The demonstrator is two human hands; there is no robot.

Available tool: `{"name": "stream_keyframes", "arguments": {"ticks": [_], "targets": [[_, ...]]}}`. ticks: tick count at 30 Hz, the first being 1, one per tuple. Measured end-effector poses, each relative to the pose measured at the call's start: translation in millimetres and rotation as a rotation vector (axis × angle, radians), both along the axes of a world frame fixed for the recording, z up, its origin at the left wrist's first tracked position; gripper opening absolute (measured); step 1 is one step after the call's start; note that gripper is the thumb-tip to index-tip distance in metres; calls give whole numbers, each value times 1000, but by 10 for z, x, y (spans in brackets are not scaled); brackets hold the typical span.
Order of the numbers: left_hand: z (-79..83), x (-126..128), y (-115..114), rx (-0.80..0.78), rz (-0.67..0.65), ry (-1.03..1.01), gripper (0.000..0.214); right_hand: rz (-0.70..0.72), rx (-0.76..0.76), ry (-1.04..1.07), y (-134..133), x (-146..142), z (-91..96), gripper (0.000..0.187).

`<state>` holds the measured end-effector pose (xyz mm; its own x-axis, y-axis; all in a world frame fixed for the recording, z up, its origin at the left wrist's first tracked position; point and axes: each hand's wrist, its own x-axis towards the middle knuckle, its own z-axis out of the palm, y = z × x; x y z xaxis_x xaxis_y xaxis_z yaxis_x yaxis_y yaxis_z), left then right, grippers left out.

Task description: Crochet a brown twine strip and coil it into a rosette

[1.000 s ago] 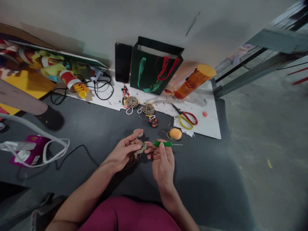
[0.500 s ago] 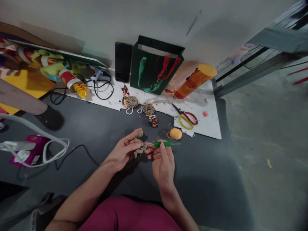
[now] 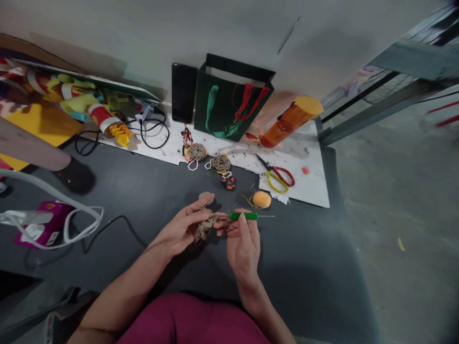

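The left hand [image 3: 182,227] is pinching a small crocheted jute piece [image 3: 205,226] between thumb and fingers at lower centre, while the right hand [image 3: 244,246] is gripping a green-handled crochet hook [image 3: 244,216] just beside it.

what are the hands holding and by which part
The left hand pinches the tan crocheted piece by its upper edge between the fingers; the right hand grips the crochet hook by its green handle.

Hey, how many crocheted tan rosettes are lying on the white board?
2: one crocheted rosette on the white board near its front edge, another just right of it, both with white beads.
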<state>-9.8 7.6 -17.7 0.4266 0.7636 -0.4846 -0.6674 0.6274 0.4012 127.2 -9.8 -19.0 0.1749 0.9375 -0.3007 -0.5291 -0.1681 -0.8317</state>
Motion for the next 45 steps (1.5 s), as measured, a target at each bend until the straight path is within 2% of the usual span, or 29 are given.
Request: {"name": "stream_keyframes", "arguments": {"ticks": [21,29,38,45], "targets": [[44,31,-13,-13,72,61,58,-20,125,-138,-41,-10,-2,10],[76,57,-39,36,111,119,58,-14,137,-207,-61,-16,-5,13],[103,59,-42,94,146,203,57,-73,126,-246,-67,-44,24,13],[113,64,-49,140,164,272,59,-72,143,-226,-89,-42,7,12]]}}
